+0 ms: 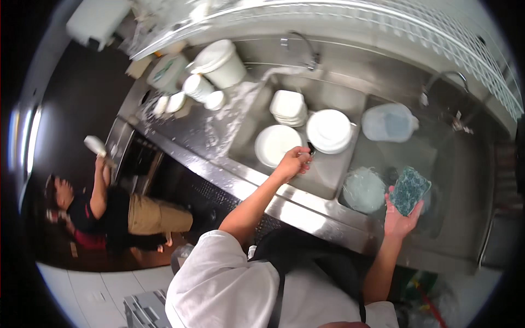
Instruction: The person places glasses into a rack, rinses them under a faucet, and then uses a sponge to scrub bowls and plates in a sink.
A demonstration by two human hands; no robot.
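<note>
In my right hand (402,221), over the right basin, is a green scouring pad (409,188), held from below with the fingers at its edges. My left hand (295,163) hovers above the left basin with its fingers curled closed. Something small and dark (311,148) shows at those fingertips, too little of it to name. Just beyond that hand lies a round white plate (271,143). White round dishes (330,130) are stacked to its right, and a pile of squarish white dishes (288,106) stands behind.
A cloudy plastic jug (389,122) and a pale, stringy round thing (364,189) are in the right basin (465,164). Two faucets (311,57) rise at the back. White buckets (220,65) and cups (198,87) crowd the wet left counter. Another person (109,210) stands at far left.
</note>
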